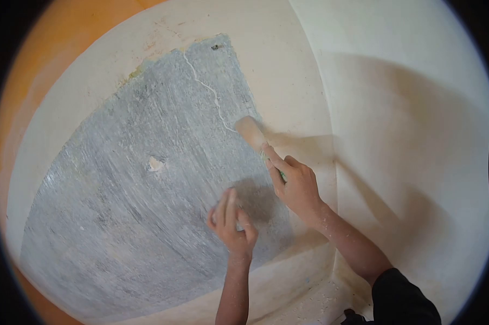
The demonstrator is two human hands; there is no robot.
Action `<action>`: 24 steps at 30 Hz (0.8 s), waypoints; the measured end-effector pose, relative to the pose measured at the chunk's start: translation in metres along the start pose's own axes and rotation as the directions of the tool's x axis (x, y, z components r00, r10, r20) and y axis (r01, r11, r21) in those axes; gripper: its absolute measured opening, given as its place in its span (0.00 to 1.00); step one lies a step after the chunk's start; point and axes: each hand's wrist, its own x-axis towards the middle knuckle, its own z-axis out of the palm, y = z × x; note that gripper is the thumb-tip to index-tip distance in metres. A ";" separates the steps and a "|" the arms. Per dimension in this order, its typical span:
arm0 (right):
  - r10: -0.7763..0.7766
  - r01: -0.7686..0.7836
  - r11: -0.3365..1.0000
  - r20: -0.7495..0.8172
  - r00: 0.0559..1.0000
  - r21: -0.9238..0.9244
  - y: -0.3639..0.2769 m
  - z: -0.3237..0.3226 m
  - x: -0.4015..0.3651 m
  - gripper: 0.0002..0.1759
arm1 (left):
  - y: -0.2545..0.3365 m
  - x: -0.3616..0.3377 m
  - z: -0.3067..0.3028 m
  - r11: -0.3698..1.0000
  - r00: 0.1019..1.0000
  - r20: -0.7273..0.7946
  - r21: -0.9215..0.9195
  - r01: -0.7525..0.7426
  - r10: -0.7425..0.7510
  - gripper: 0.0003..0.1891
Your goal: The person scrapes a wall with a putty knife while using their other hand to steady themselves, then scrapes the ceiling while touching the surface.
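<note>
My right hand (298,187) is closed around the handle of a putty knife (249,133), a bit of green showing between the fingers. Its broad, dusty blade points up and to the left, lying over the right edge of a grey patch (147,216) on the wall. From the top of that patch a pale, jagged crack line (206,86) winds down to the blade tip. Lower and to the left, my left hand (232,219) is in front of the grey surface, holding nothing, with two fingers stretched upward and the thumb apart.
Cream wall (280,65) borders the patch, and an orange area (55,59) lies at the upper left. A white side wall (407,108) meets it at a corner on the right. One chipped white spot (155,164) marks the grey. Crumbs litter the floor (320,303) below.
</note>
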 end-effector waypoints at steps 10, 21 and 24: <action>-0.065 0.059 0.956 0.013 0.998 0.286 0.020 0.014 -0.030 0.30 | 0.081 0.058 0.027 0.365 0.628 0.606 -0.512 0.778 -0.488 0.26; -0.184 -0.180 0.716 0.431 0.883 0.674 0.114 -0.015 -0.060 0.32 | 0.104 0.048 0.031 0.386 0.521 0.451 -0.361 0.849 -0.725 0.21; -0.053 0.046 0.962 0.017 0.998 0.269 0.141 0.012 -0.078 0.37 | 0.123 0.052 0.027 0.234 0.442 0.547 -0.409 0.882 -0.711 0.21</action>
